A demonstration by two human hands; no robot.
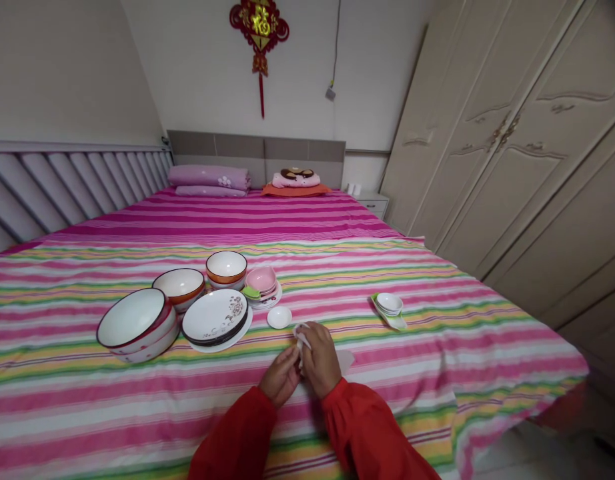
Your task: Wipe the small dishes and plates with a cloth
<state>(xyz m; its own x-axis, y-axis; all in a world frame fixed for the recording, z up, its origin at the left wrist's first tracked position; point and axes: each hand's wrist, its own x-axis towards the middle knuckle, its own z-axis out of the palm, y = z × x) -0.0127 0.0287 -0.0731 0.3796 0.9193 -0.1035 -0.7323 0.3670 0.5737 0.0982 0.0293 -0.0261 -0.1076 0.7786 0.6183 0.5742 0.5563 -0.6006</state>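
Note:
My left hand [281,376] and my right hand [319,357] meet above the bed, fingers closed around a small white round-rimmed item [301,331] that looks like a little dish. The fingers cover most of it, so its full shape is hidden. A thin white piece [345,361], like tissue or cloth, shows to the right of my right hand; I cannot tell if it is held. Just beyond my hands lies a small white dish [279,317]. On the right, several small white dishes [389,303] are stacked on a green-and-white leaf-shaped dish [398,323].
To the left stand large stacked bowls [137,325], orange-banded bowls [179,285], another bowl stack [226,268], and a plate stack [215,317]. Pink bowls [261,280] rest on small plates beside a green dish [251,293]. Everything sits on a striped sheet [197,413].

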